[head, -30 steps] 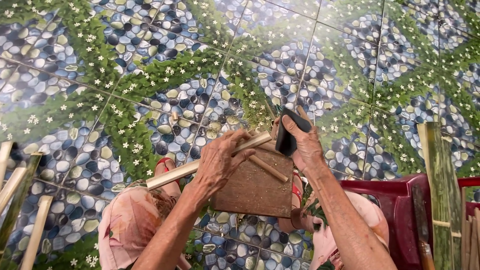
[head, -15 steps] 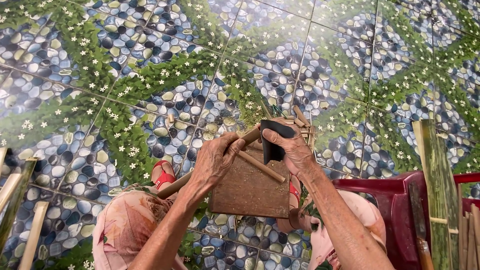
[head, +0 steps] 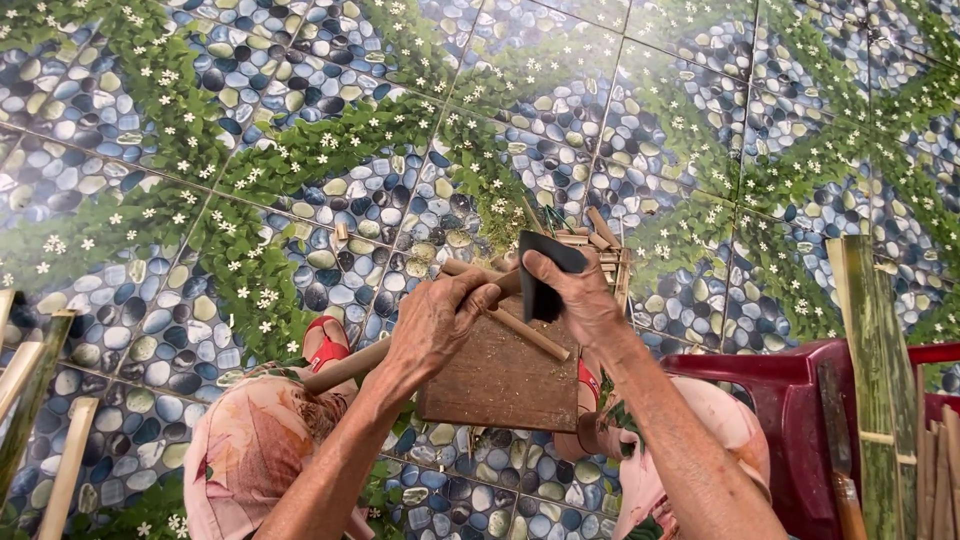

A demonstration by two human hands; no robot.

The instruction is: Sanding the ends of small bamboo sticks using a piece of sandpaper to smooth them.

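My left hand [head: 436, 325] grips a long round wooden stick [head: 345, 364] that runs from lower left up to the right across a flat brown wooden board [head: 498, 382] resting on my lap. My right hand [head: 583, 295] holds a folded dark sheet, like sandpaper [head: 542, 272], pressed against the upper end of the stick. A second thin stick [head: 527, 334] lies slanted on the board under my hands. My knees in pink patterned trousers [head: 250, 450] frame the board.
The floor is tiled with a pebble, leaf and white flower pattern [head: 300, 130]. Small wooden pieces [head: 598, 243] lie beyond the board. A dark red plastic stool [head: 790, 410] with a knife-like tool [head: 838, 440] stands at right, beside green bamboo strips [head: 880, 380]. More bamboo strips [head: 30, 400] lie at left.
Both hands and the stick have shifted slightly; the dark sheet has slid along the stick's upper end, and the view has moved a little.
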